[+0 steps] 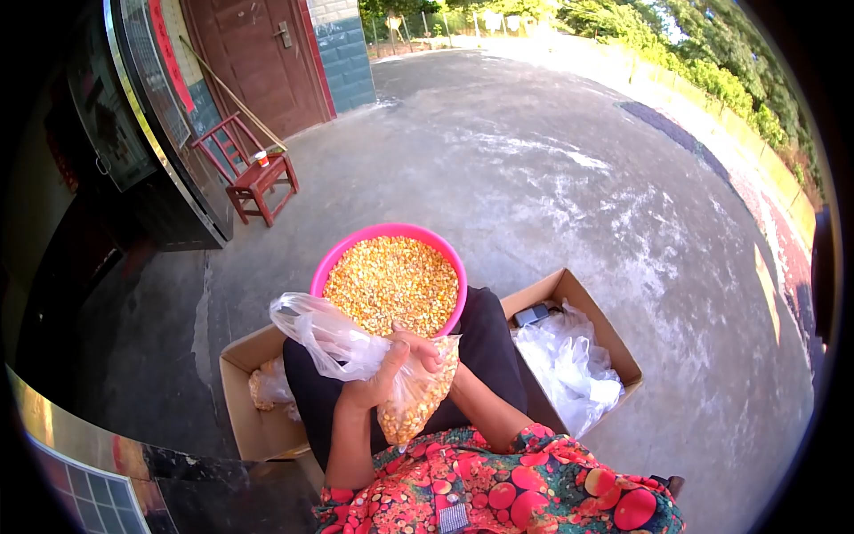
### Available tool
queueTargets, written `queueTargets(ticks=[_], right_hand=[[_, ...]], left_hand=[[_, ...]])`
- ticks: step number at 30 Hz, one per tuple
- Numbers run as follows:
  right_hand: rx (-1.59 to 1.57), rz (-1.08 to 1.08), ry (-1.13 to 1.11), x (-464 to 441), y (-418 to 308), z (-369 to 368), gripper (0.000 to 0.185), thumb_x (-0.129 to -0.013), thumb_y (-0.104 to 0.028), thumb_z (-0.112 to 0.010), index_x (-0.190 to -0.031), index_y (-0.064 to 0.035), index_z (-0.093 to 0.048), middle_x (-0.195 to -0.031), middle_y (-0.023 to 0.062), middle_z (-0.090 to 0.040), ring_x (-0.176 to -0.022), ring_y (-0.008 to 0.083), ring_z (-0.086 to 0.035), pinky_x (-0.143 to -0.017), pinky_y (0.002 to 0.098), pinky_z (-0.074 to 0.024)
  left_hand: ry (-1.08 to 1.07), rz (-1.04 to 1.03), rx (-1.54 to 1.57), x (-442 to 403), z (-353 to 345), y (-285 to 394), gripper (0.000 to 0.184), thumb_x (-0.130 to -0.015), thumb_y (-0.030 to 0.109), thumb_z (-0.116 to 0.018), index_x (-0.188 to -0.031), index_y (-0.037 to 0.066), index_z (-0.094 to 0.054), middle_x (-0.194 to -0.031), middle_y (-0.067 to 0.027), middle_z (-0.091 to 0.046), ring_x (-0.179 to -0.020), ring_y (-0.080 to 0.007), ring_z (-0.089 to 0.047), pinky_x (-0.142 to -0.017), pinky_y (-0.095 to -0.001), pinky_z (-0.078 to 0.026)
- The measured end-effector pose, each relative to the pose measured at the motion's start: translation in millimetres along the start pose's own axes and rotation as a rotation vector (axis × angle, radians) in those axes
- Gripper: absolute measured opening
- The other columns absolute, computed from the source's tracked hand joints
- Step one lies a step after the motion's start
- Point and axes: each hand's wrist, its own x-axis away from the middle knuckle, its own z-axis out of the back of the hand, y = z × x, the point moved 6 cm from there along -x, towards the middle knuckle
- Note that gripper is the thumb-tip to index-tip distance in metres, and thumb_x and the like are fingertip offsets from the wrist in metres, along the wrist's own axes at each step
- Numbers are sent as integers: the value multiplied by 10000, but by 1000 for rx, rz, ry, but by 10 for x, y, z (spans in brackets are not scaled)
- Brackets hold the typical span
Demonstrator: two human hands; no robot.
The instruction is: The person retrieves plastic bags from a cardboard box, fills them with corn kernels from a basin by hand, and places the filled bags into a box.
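Note:
A clear plastic bag [418, 405] of corn kernels hangs in front of my lap, its filled part low and its loose top spread to the left. My left hand [375, 384] is closed around the bag's neck, thumb pointing up. From the other side, my right hand [420, 345] also grips the neck; its palm is partly hidden behind the bag. Just beyond both hands, a pink basin [454, 258] holds a heap of yellow corn kernels [391, 280].
At my right stands a cardboard box [623, 351] with plastic bags [569, 365] and a dark device [532, 314]. The left cardboard box [236, 374] holds filled bags [271, 387]. Farther off, a red wooden chair [258, 173] with a cup [261, 158] stands near a brown door [258, 62].

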Motion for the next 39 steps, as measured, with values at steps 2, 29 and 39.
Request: queueTargets(ticks=[2,29,39], right_hand=[[-299,81,-207,-59,144,179,425,-943,-337,-450,-1211,-10,-493,-1142,122,-563,-1032,205,-563,-939,343,-444],[788,87,30,32,7,-445,604,-760,-194,-678,-1282,-16,-432,-1200,62,-489,-1103,138,-458,-947,277,-363],[1229,350,-32,-7,82,-888,376,-777,-122,-672,-1131,-70,-556,-1102,64,-552,-965,149,-546,-707,267,-483]], left_hand=[[45,25,-31,27,43,26,373,-995,267,-331,-978,-4,-587,-827,-80,-609,-863,-176,-581,-847,-325,-430],[612,205,-161,390,644,14,185,-888,75,-500,-975,-20,-633,-766,-66,-640,-701,-121,-603,-651,-262,-482],[1100,120,-37,1077,1420,339,330,-921,252,-525,-703,5,-543,-489,65,-300,-409,-32,-250,-419,-213,-215]])
